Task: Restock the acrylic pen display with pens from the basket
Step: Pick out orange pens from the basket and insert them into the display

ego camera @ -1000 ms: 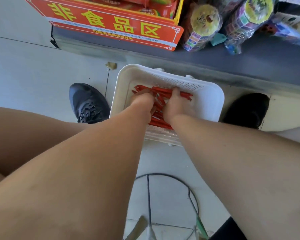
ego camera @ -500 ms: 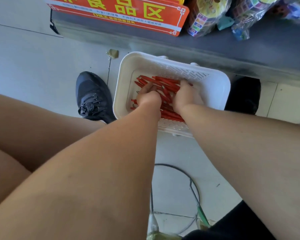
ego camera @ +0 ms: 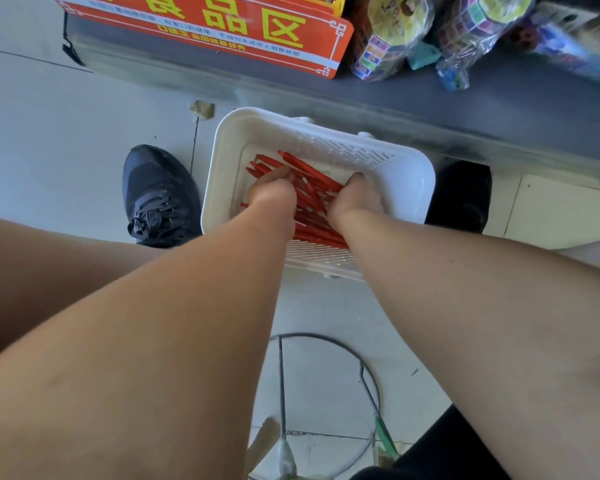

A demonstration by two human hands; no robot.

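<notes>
floor [ego camera: 49, 150]: pale tiles | white basket [ego camera: 413, 174] on it | 1 dark shoe [ego camera: 160, 195] each side | wire hoop [ego camera: 361, 362] nearer

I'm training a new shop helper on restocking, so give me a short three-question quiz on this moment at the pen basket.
1. True or false: the white basket stands on the grey shelf.
2. What colour are the pens in it? A blue, B red, C black.
3. Fill in: the left hand and the right hand both reach into the basket and grip ____.
Key: 1 false, it stands on the floor; 2 B; 3 pens.
</notes>
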